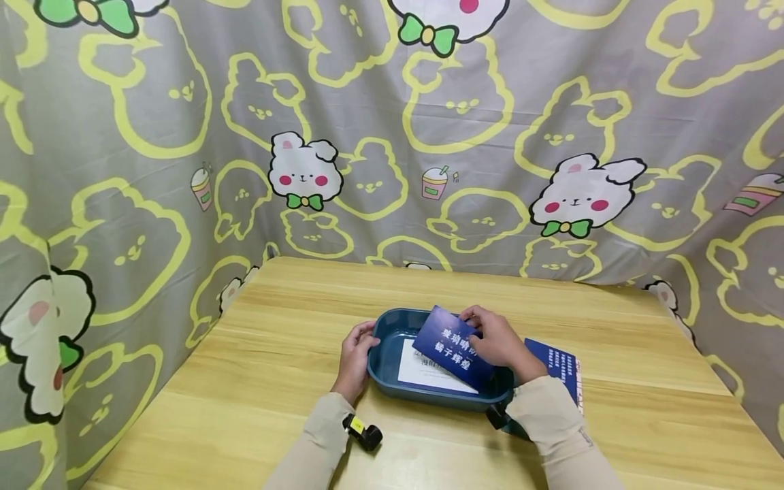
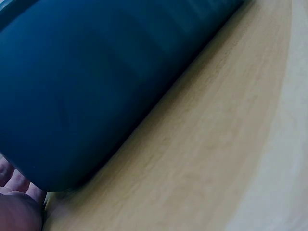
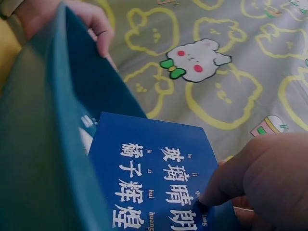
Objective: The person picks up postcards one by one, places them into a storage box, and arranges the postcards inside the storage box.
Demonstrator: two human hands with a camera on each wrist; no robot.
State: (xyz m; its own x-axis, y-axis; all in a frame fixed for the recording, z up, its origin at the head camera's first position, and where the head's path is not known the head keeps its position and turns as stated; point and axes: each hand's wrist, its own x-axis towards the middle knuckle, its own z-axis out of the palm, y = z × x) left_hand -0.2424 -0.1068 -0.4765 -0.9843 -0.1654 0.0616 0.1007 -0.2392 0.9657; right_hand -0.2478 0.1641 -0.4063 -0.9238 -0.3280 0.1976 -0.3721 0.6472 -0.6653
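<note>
A dark teal rectangular basin (image 1: 429,398) with rounded corners stands on the table. My left hand (image 1: 355,357) grips its left end, thumb at the rim and fingers along the outer wall. Over the basin, my right hand (image 1: 499,340) pinches a blue card (image 1: 450,347) by its upper right edge, between thumb and fingers. White Chinese characters with small pinyin cover the card (image 3: 154,178), which tilts above the basin's inside. Below it, a white card (image 1: 419,371) with dark print lies in the basin, partly covered by the blue one.
Right of the basin, another blue printed card (image 1: 557,361) lies on the wooden table (image 1: 245,381), partly hidden by my right forearm. A dark green edge (image 1: 517,429) shows beneath that sleeve. A grey curtain (image 1: 380,224) with rabbit drawings hangs behind and at both sides.
</note>
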